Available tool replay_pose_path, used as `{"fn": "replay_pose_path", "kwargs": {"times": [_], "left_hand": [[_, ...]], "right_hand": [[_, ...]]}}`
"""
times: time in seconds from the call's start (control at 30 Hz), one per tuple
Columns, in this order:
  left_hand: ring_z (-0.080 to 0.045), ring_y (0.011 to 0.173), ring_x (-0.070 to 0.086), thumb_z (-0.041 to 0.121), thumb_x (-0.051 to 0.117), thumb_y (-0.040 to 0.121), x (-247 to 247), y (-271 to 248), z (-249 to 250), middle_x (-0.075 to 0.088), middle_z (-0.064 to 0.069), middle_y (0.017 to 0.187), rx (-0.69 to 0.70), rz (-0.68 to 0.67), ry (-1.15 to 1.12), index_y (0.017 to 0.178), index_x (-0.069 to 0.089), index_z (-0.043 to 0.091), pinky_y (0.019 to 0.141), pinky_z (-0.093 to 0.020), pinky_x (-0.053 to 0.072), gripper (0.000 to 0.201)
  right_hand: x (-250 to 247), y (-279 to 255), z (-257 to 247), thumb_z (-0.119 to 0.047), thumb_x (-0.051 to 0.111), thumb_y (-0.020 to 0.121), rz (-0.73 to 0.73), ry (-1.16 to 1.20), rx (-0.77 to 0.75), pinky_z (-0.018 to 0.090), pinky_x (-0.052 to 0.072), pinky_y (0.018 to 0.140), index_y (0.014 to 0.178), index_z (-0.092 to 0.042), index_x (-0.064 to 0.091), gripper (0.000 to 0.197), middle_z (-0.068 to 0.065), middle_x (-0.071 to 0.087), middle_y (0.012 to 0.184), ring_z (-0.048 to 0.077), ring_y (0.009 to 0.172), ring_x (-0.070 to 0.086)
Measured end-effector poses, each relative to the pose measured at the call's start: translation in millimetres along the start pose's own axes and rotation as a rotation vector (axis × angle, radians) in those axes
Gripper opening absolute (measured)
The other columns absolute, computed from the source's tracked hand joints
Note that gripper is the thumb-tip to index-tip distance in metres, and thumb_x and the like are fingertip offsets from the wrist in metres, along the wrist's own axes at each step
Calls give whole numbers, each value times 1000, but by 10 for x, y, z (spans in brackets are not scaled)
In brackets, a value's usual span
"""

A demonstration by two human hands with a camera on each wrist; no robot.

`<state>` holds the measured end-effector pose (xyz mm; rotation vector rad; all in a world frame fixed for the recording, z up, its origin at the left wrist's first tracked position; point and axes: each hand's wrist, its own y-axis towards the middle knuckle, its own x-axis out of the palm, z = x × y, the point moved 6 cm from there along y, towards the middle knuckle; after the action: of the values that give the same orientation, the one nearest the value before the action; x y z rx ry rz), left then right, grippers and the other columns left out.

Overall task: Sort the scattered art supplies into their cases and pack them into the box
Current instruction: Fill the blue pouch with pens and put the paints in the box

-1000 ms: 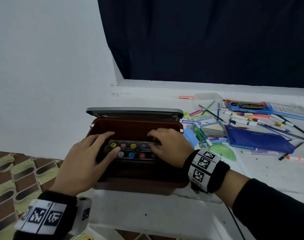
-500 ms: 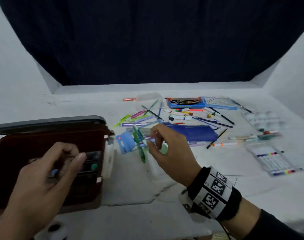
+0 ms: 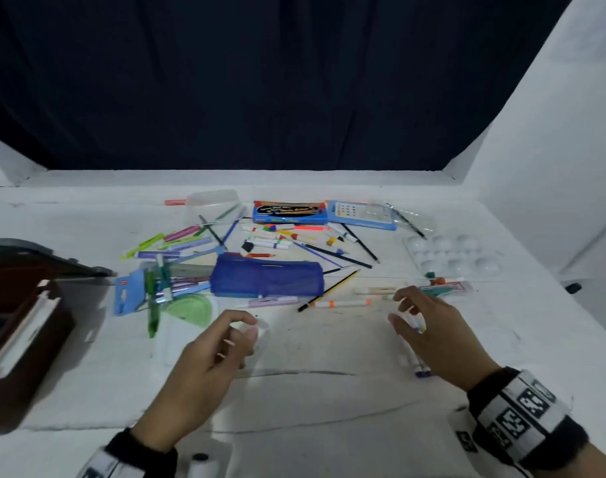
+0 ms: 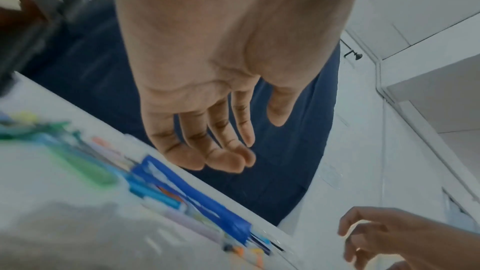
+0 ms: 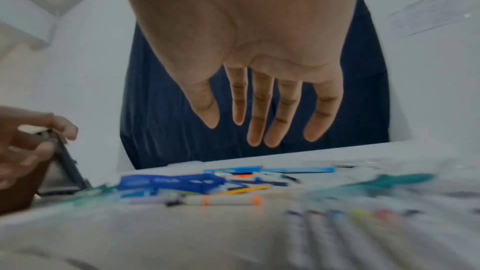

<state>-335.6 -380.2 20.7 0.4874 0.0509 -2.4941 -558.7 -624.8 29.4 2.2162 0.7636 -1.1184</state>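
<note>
A: What are the hands doing?

B: The left hand [image 3: 205,360] is hovering over the tabletop [image 3: 312,401], fingers loosely bent, its grip holding nothing. The right hand [image 3: 432,336] is hovering too, fingers straight and spread in the right wrist view; its grip is also empty.

A: Where are the supplies lying?

B: A clear pack of markers [image 3: 413,353] is lying just under the right hand. Ahead of both hands, the blue pencil case [image 3: 267,279] is resting among loose pens. An orange-banded marker [image 3: 341,303] and a yellow pencil [image 3: 329,290] are lying ahead of the gap between the hands. A green protractor [image 3: 191,307] is sitting ahead and left of the left hand.

A: And the box?

B: The brown box [image 3: 22,339] is standing open, far left of the left hand.
</note>
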Motion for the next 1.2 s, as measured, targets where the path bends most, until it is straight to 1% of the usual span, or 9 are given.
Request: {"fn": "replay_pose_path", "kwargs": {"times": [0.1, 0.2, 0.37, 0.47, 0.6, 0.8, 0.87, 0.97, 1.2], "left_hand": [[-14, 80, 67, 48, 53, 88, 592, 253, 25, 71, -3, 97, -70, -118, -71, 102, 61, 41, 74, -23, 51, 18], [-13, 91, 68, 48, 51, 96, 1214, 516, 47, 68, 3, 111, -164, -281, -68, 111, 59, 38, 77, -24, 51, 20], [-10, 114, 60, 46, 46, 101, 1937, 810, 222, 58, 9, 134, -141, -488, 154, 129, 53, 36, 91, -25, 48, 30], [-13, 119, 57, 46, 44, 103, 2077, 835, 285, 56, 5, 136, -85, -559, 342, 136, 49, 33, 89, -23, 43, 36], [-18, 105, 57, 48, 43, 102, 2086, 820, 255, 59, -2, 115, 42, -560, 528, 117, 60, 20, 94, -35, 47, 36], [-12, 94, 52, 79, 13, 88, 1732, 705, 1, 51, 9, 98, 126, -501, 721, 99, 58, 28, 84, -36, 50, 68], [-13, 93, 52, 86, 1, 81, 1543, 624, -37, 50, 12, 97, 140, -477, 740, 102, 57, 31, 84, -37, 48, 81], [-18, 102, 52, 92, -6, 70, 1229, 498, -125, 55, 9, 113, 83, -419, 764, 124, 61, 29, 92, -36, 45, 106], [-20, 109, 53, 98, -4, 64, 637, 322, -292, 59, 7, 121, -2, -302, 744, 130, 64, 27, 97, -32, 42, 117]], "right_hand": [[-65, 13, 603, -47, 57, 92, -141, -187, 125, 44, 47, 92, 129, -30, 49, 42, -7, 61, 122, 21, 115, 52], [-96, 30, 960, -52, 50, 94, -247, -262, 191, 42, 46, 95, 137, -27, 44, 50, -5, 55, 133, 20, 119, 50], [-134, 29, 1066, -33, 50, 99, -322, -194, 145, 34, 44, 99, 141, -16, 45, 45, 1, 50, 142, 22, 119, 55], [-140, 21, 1040, -31, 49, 100, -338, -209, 101, 30, 42, 100, 142, -16, 45, 45, 1, 49, 144, 21, 122, 54], [-130, 21, 949, -28, 49, 99, -377, -164, 64, 26, 41, 97, 141, -19, 47, 42, -2, 51, 142, 17, 119, 55], [59, 77, 661, -27, 54, 96, -394, -69, -63, 30, 49, 90, 131, -23, 55, 35, -3, 62, 124, 15, 102, 61], [144, 97, 547, -26, 56, 95, -408, -21, -96, 31, 51, 88, 126, -25, 58, 32, -5, 64, 119, 12, 96, 62], [282, 111, 352, -26, 58, 93, -441, 61, -149, 31, 53, 86, 121, -26, 61, 28, -7, 65, 115, 7, 94, 62], [600, 154, -78, -26, 60, 92, -510, 145, -257, 30, 51, 90, 121, -26, 63, 29, -7, 65, 119, 6, 99, 60]]}}
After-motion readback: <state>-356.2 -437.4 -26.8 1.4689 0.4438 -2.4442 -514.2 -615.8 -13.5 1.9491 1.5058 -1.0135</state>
